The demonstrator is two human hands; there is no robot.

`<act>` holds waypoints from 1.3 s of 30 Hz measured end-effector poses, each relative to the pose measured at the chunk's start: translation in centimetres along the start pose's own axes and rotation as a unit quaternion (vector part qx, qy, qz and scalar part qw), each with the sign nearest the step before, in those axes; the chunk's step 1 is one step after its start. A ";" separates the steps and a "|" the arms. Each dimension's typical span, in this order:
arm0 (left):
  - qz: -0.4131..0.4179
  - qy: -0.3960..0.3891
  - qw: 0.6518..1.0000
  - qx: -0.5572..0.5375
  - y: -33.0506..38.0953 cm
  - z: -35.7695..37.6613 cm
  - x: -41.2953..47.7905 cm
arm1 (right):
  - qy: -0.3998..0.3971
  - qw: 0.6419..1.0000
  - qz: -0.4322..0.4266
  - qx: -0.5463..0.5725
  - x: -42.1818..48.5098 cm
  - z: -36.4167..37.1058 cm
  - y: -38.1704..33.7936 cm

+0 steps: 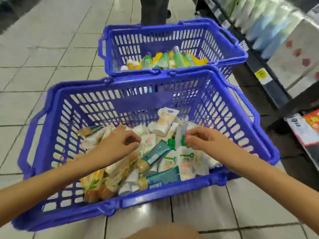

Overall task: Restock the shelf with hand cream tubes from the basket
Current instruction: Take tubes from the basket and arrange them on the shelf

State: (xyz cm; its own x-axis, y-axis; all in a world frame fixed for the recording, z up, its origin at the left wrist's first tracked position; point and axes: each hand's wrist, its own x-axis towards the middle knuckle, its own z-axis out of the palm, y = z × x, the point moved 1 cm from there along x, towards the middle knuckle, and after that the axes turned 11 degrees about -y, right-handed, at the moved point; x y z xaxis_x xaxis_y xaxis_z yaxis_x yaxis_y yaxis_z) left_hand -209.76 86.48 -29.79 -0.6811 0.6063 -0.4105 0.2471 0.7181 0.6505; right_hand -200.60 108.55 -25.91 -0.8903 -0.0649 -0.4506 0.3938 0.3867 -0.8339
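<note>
- The shelf [253, 61] runs along the right side, with bottles and boxes on it. It is near the baskets, so it should be a short reach.
- The near basket [155, 195] is big and blue. It sits on the tiled floor right in front of the person.
- A second blue basket [160, 27] sits just behind it, with green bottles inside. Leave that one alone for now.
- The hand cream tubes [165, 163] lie in a messy pile at the bottom of the near basket. None has reached the shelf from these hands yet.
- The left hand [119, 144] hangs over the left side of the pile. Its fingers are loosely bent and I see nothing in them.
- The right hand [203, 140] has its fingertips at the top of a white tube [187, 161] with a green cap. It is too blurry to tell if it has pinched it.
- To do this well, I think, grab one tube by its body, not just the cap. Lift it straight up so others do not tumble.
</note>
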 end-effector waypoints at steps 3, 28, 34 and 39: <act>-0.022 -0.048 0.992 0.116 1.3 1.5 2.3 | -0.065 0.994 0.059 -0.070 1.8 0.9 0.8; -0.043 -0.012 0.862 -0.506 -1.4 -2.7 2.1 | -0.355 0.842 0.036 -0.405 5.7 5.5 1.1; -0.021 -0.019 0.865 -0.502 -0.3 -1.3 1.8 | -0.253 0.958 0.091 -0.099 2.9 -0.1 0.5; 0.017 -0.077 0.869 -0.488 3.2 1.8 4.0 | -0.087 0.980 0.112 0.139 1.1 -3.6 1.0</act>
State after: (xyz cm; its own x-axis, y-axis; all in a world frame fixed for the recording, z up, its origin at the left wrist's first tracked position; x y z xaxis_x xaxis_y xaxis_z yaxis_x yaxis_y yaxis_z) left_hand -210.42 91.82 -30.46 -0.5667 0.7132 -0.4125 -0.4889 0.1119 0.8651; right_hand -202.00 112.19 -26.11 -0.7312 -0.1726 -0.6600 0.6436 0.1461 -0.7513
